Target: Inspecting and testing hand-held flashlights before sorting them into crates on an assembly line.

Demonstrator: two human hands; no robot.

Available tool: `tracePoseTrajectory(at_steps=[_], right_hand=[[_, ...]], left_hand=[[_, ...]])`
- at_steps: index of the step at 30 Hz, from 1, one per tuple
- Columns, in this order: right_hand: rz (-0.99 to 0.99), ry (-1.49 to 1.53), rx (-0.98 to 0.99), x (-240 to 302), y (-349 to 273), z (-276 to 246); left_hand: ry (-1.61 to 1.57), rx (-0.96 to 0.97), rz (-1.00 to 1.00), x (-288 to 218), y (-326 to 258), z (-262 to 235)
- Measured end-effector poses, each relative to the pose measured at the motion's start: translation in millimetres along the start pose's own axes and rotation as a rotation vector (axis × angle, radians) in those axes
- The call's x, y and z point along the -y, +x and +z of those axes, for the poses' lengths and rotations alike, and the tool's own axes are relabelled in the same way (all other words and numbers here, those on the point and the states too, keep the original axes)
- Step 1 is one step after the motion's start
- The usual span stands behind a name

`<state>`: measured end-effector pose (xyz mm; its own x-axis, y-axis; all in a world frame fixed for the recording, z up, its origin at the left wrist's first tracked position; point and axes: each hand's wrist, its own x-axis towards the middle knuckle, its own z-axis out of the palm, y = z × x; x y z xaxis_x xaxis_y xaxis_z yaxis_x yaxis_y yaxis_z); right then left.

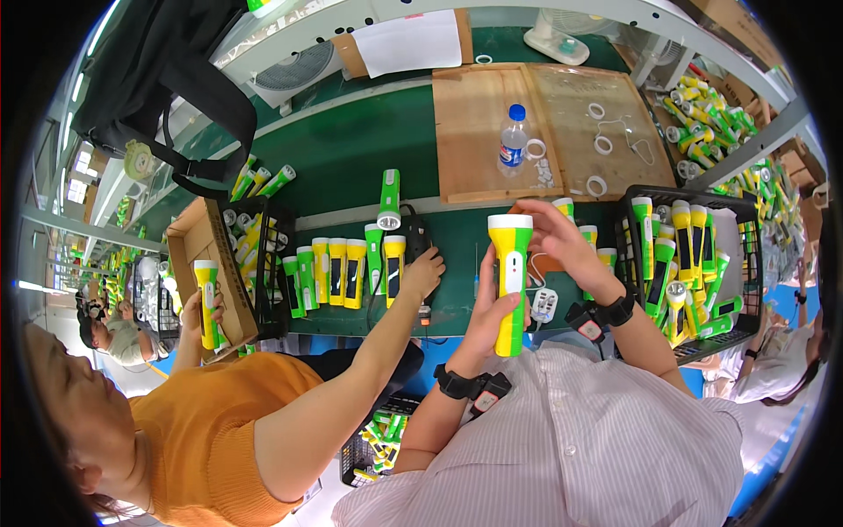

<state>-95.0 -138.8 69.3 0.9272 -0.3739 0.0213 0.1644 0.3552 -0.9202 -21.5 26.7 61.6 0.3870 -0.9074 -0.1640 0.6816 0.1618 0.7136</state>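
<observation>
Upright in front of me is a yellow and green flashlight (510, 290) with a white rim on its head and a small switch panel on its side. The fingers and thumb of my left hand (488, 318) are wrapped round its lower body. Beside the flashlight's head is my right hand (566, 250), its fingers apart and bent toward the head; some fingertips are partly hidden behind it. A white plug-like piece with a cable (543, 305) lies on the table just below my right hand. Both my wrists wear black straps with small devices.
A co-worker in orange at my left holds another flashlight (207, 303) and reaches to a row of standing flashlights (337, 272). Black crates of flashlights flank us, one at right (746, 263). A water bottle (513, 145) stands on a wooden board (470, 132).
</observation>
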Motion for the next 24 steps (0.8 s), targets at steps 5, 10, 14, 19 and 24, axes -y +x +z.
tracePoseTrajectory(at_steps=[5, 10, 14, 19, 24], right_hand=[[0.037, -0.234, 0.047, 14, 11, 21], [0.088, -0.195, 0.074, 13, 16, 25], [0.133, -0.105, 0.040, 8, 21, 33], [0.188, -0.033, -0.197, 4, 37, 58], [-0.092, -0.024, -0.221, 6, 80, 101]], left_hand=[[-0.004, 0.003, 0.014, -1, -1, -1], [-0.025, 0.016, 0.051, -2, -6, -5], [-0.036, 0.002, 0.081, -4, -10, -8], [0.060, -0.128, 0.067, -1, -14, -11], [-0.147, -0.228, 0.187, -12, -22, -12]])
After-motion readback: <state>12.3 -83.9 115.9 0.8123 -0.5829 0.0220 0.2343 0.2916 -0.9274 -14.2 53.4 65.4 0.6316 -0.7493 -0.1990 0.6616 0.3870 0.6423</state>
